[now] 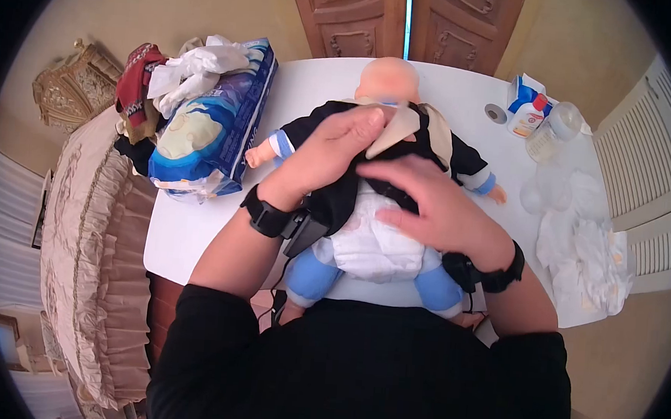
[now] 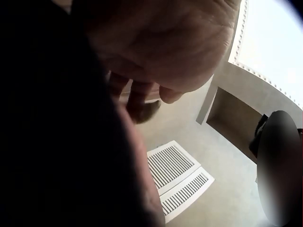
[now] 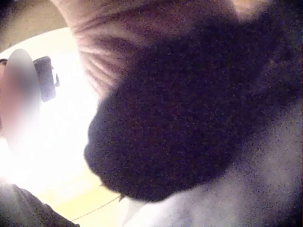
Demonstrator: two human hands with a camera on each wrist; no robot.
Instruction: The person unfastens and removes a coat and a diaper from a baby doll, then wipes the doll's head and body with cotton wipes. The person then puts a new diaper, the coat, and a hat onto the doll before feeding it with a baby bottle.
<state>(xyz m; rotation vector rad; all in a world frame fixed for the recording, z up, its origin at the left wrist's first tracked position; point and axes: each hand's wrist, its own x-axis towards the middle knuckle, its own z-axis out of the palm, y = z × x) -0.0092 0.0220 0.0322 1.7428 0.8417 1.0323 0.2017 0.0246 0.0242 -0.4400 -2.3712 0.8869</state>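
Note:
A doll (image 1: 389, 81) lies on its back in a black top (image 1: 441, 139) with a cream collar (image 1: 398, 130), a white diaper (image 1: 379, 247) and blue leg coverings. My left hand (image 1: 328, 147) is at the doll's chest, its fingers bent round the collar's edge beside the raised flap; the left wrist view shows the palm (image 2: 165, 47) and bent fingers. Blurred, my right hand (image 1: 436, 204) lies over the top's lower front, fingers extended toward the left hand and thumb apart above the diaper. In the right wrist view, dark cloth or strap hides the fingers.
A white table (image 1: 187, 243) bears a blue diaper pack (image 1: 218, 125) with cloths on it at the left. At the right are a lotion bottle (image 1: 527, 117), a clear baby bottle (image 1: 555, 131), a tape roll (image 1: 496, 113) and crumpled white diapers (image 1: 582, 255).

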